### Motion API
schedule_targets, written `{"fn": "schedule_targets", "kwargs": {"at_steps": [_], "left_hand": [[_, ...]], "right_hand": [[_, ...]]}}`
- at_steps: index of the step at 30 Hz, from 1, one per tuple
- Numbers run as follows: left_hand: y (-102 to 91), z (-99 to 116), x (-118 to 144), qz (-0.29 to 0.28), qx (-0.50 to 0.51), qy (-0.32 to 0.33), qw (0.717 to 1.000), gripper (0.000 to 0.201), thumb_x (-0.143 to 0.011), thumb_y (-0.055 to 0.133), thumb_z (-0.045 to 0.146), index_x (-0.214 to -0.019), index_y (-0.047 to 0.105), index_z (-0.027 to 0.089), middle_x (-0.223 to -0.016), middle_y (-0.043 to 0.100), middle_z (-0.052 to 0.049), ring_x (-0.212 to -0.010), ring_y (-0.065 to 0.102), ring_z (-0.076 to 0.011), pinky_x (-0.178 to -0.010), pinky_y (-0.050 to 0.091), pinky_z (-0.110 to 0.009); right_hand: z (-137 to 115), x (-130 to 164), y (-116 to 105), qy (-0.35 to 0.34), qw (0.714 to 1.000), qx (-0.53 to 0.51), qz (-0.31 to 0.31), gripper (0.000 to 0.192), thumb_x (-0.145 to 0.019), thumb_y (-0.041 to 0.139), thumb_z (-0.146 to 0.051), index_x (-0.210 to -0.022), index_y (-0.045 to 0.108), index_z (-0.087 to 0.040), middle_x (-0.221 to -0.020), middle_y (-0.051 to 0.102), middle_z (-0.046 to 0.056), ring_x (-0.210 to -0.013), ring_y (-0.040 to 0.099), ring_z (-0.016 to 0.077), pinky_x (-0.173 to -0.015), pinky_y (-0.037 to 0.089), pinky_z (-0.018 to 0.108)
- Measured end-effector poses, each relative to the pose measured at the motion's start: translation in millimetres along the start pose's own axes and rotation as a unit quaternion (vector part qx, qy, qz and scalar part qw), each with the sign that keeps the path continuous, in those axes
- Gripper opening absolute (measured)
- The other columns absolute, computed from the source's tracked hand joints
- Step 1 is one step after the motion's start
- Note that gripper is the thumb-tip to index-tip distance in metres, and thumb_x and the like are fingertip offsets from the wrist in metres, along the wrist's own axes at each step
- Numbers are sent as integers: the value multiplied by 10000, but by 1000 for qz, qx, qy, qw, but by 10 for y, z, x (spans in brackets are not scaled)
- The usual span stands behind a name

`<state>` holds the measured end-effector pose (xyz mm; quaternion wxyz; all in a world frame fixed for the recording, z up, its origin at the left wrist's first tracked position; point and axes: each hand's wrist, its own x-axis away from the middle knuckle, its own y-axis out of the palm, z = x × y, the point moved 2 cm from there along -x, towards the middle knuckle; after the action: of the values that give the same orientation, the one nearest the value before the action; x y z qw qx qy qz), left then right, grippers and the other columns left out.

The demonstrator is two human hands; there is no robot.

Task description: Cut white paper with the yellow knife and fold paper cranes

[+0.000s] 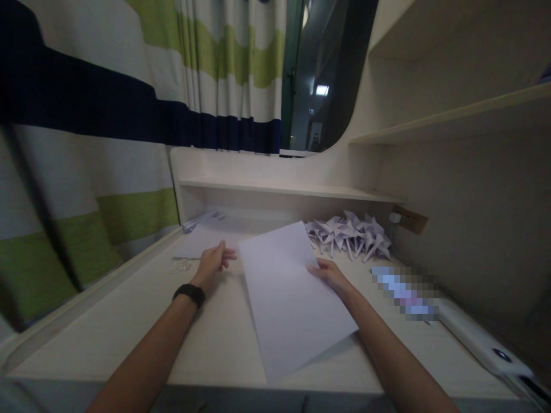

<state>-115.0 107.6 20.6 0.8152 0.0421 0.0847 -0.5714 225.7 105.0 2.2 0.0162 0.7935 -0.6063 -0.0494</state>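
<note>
A blank white sheet of paper is held tilted above the desk. My right hand grips its right edge, with the thumb on top and the other fingers hidden beneath. To the left of the sheet, apart from it, my left hand is open and holds nothing, its fingers loosely bent. A black band circles my left wrist. Just behind this hand lie more white papers, and a small pale item, too small to make out, rests in front of them.
White paper pinwheels are piled at the back right of the desk. A pixelated phone-like object and a long white device lie along the right side. Shelves rise behind, and a striped curtain hangs at left.
</note>
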Motion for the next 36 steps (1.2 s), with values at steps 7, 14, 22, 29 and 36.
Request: {"fn": "schedule_targets", "kwargs": {"at_steps": [7, 14, 22, 29, 36], "left_hand": [[-38, -67, -9, 54, 31, -15, 998, 444, -591, 754, 511, -848, 675, 158, -604, 605, -1, -461, 462, -101, -422, 289, -194], [-54, 6, 16, 15, 56, -14, 998, 453, -672, 724, 453, -1041, 682, 193, -763, 655, -50, -524, 495, -107, -451, 334, -201], [23, 135, 55, -120, -56, 78, 988, 323, -612, 749, 425, -712, 706, 122, -595, 597, -28, -478, 428, -103, -448, 308, -228], [-63, -78, -101, -90, -79, 77, 990, 352, -686, 693, 465, -807, 718, 136, -586, 591, -16, -485, 474, -115, -444, 307, -224], [-7, 10, 21, -118, -25, 42, 992, 404, -709, 687, 490, -914, 703, 142, -814, 673, -83, -602, 576, -145, -519, 394, -239]], "right_hand": [[37, -29, 4, -1, 1000, -7, 3, 461, -565, 825, -407, -917, 699, -136, -830, 734, 54, -641, 650, 181, -617, 480, 287], [87, -62, -4, 5, 1000, 16, -4, 464, -552, 822, -428, -894, 702, -137, -765, 726, 35, -592, 631, 168, -589, 462, 277], [31, -24, -2, 23, 999, 36, -27, 455, -619, 787, -452, -928, 678, -135, -726, 710, 31, -536, 615, 158, -516, 451, 258], [-49, 129, 88, 49, 993, -16, -103, 524, -606, 820, -335, -1063, 644, -147, -941, 730, 89, -691, 684, 200, -636, 516, 305], [-56, 104, 119, 9, 998, -38, -40, 462, -588, 830, -357, -968, 682, -140, -845, 735, 66, -641, 667, 187, -637, 506, 309]]}}
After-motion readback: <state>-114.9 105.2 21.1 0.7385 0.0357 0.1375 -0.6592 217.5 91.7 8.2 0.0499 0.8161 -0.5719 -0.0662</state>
